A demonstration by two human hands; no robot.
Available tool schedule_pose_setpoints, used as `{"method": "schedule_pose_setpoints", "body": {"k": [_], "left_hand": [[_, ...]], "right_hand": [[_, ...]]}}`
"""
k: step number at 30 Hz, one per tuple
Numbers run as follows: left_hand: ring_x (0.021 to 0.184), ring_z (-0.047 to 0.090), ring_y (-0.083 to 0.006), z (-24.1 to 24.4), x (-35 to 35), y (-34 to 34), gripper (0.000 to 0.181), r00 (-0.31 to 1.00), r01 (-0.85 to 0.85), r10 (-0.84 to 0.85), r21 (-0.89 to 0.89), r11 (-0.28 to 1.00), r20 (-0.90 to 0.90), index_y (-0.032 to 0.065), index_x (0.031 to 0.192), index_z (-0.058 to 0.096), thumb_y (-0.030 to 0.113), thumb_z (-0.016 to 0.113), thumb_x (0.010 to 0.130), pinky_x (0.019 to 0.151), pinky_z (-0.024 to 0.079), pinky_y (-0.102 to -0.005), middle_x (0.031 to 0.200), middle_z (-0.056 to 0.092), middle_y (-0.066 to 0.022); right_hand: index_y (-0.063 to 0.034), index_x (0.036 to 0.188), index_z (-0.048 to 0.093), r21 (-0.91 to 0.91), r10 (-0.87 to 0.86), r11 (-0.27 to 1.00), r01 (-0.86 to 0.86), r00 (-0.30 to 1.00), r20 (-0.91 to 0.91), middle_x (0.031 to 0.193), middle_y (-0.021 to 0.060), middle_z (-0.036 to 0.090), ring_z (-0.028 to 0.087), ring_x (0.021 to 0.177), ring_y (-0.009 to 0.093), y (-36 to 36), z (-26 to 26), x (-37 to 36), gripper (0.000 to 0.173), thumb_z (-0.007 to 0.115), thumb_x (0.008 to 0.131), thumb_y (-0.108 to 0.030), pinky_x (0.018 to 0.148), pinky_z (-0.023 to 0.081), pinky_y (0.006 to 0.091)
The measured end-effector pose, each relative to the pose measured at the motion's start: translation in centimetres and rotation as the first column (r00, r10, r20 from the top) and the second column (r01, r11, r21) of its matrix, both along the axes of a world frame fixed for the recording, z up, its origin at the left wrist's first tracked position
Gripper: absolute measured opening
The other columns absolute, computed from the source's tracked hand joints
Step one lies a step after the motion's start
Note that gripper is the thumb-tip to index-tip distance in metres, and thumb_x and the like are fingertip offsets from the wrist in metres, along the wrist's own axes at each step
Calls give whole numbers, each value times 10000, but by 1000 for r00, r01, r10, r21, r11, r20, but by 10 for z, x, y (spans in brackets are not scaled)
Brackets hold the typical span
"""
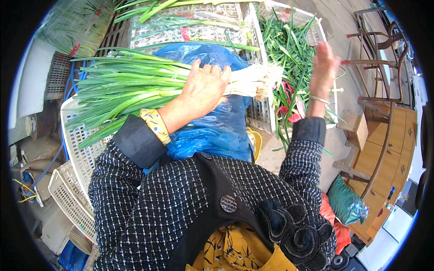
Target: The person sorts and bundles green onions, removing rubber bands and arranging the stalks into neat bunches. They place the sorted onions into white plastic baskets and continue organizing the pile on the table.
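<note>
A thick bunch of green onions (135,81) lies across blue plastic sheeting (210,125) over my lap, its leaves to the left and its white, rooted ends to the right. My left hand (206,83) rests on the bunch where green turns to white, fingers curled over the stalks. Raised at the right, my right hand (325,62) is blurred, with its fingers up and nothing visible in it. It is over the outer edge of a white plastic crate (334,98) filled with loose green leaves (288,44), some red strips (291,115) among them.
Beyond the blue plastic, more green onions (200,23) lie on white crates, partly under clear film. A wrapped bundle (78,27) stands at the upper left. White perforated baskets (71,196) are at my left. A wooden cabinet (390,142) and metal frames (376,62) stand at the right.
</note>
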State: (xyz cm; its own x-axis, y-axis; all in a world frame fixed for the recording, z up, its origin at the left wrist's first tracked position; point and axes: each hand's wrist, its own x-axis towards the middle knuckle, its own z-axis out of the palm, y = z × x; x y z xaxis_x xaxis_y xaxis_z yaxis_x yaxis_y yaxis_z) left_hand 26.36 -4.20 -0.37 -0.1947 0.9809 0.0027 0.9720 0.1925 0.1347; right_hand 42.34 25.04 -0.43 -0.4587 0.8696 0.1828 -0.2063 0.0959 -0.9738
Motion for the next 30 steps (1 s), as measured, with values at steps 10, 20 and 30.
{"method": "schedule_pose_setpoints", "body": {"k": [10, 20, 30], "left_hand": [[896, 547, -243, -6, 1, -4, 599, 999, 16, -17, 20, 1000, 33, 16, 1166, 500, 388, 725, 754, 802, 414, -377, 909, 540, -84], [1153, 495, -301, -10, -2, -20, 778, 996, 35, -26, 107, 994, -91, 60, 1314, 456, 421, 764, 697, 988, 351, -497, 1193, 535, -144], [1006, 541, -345, -11, -44, -52, 648, 999, 54, -54, 74, 996, -3, 12, 1250, 509, 72, 706, 635, 965, 388, -461, 1009, 558, -172]], "right_hand": [[-25, 1391, 427, -43, 435, 893, -448, 836, 333, 1410, 125, 467, 374, 1350, 221, -79, -12, -53, 781, 158, 970, -625, 1134, 207, 398], [-61, 934, 676, 768, -125, 511, -386, 851, 510, 884, 109, 656, 629, 800, 296, -164, -51, -45, 187, 594, 890, -224, 721, 491, 405], [-37, 1017, 647, 707, -199, 512, -488, 733, 650, 931, 119, 638, 609, 894, 316, -177, -37, -54, 204, 582, 888, -181, 783, 474, 426]]}}
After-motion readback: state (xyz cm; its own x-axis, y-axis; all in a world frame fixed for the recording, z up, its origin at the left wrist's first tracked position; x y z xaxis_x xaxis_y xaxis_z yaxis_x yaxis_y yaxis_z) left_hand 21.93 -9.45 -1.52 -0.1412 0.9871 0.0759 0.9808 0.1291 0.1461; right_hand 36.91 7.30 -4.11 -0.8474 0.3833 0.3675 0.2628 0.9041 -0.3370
